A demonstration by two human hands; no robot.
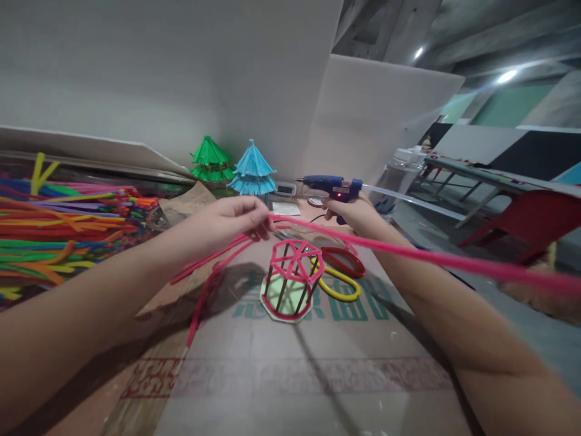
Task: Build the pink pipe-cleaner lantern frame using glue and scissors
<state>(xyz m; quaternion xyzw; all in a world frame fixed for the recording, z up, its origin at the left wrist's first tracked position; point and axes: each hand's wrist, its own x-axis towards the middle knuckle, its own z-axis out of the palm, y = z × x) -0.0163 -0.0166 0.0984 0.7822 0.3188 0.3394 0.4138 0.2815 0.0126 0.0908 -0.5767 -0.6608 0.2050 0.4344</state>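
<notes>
Bright chenille pipe cleaners (82, 224) in orange, green, blue and yellow lie heaped at the far left. Loose pink stems (213, 272) trail across the tabletop (254, 369) to the right of them, with a green tiered-roof model (211, 160) farther back. The left hand (240, 215) pinches the end of a long pink pipe cleaner (385, 243), its grip closed at the fingertips; the strand runs right, in front of the other forearm, and blurs at the edge. Behind that hand stands a blue tiered-roof model (252, 169). Near centre, a small pink-topped frame (299, 261) with dark posts stands upright on a pale polygonal base, apart from both hands. Scissors (349, 298) with red and yellow handles lie just right of it. Farther right, the right hand (354, 211) has its grip wrapped around a blue glue gun (327, 183), nozzle pointing left, red light lit. Beyond is what seems a clear plastic jug (399, 172), then a red chair (531, 221).
</notes>
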